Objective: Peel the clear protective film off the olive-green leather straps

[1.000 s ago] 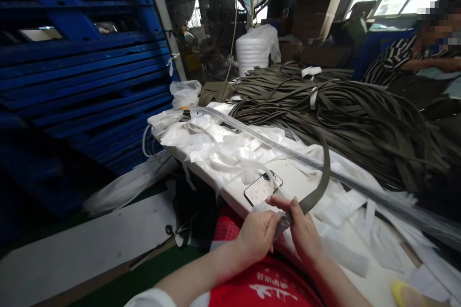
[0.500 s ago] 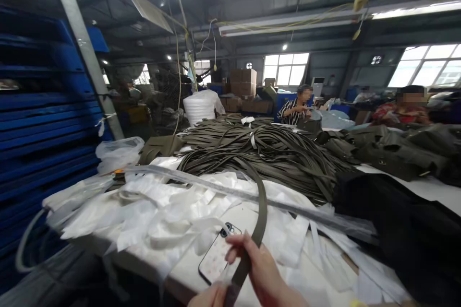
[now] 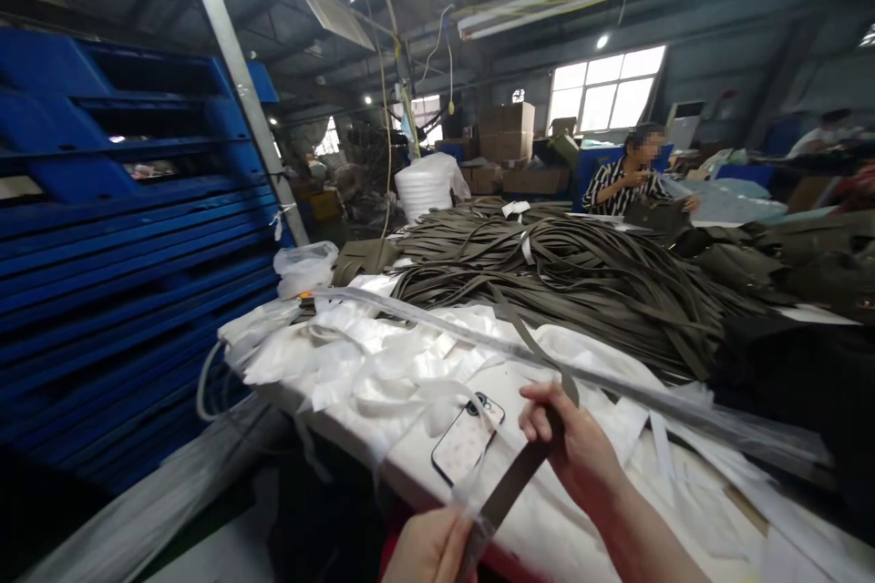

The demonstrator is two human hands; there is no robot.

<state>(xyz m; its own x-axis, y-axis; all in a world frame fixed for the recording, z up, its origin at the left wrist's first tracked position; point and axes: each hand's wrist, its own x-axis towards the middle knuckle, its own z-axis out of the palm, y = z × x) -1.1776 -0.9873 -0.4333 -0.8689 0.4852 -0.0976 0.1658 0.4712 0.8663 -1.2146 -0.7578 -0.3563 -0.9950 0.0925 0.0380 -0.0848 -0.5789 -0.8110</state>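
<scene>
A flat olive-brown strap (image 3: 514, 485) runs slantwise between my two hands. My left hand (image 3: 430, 547), low in the view, pinches its near end, where a thin clear plastic strip (image 3: 471, 494) also shows. Farther up, my right hand (image 3: 564, 428) is closed around the strap, fingers curled. Beyond that hand the strap leads back to a large heap of matching straps (image 3: 615, 310). Beside the strap, a phone in a pale patterned case (image 3: 465, 442) lies on the white-covered table, with a white ribbon across its camera end.
Crumpled white sheets (image 3: 383, 364) cover the near table. A long clear plastic-wrapped strip (image 3: 437, 328) crosses it in front of the heap. Blue pallets (image 3: 137, 246) are stacked at left beside a metal post (image 3: 246, 91). A person in a striped top (image 3: 608, 187) sits beyond the heap.
The view has swung left, so the table appears farther right. My right hand has moved away from my left along the strap, and more strap shows between them.
</scene>
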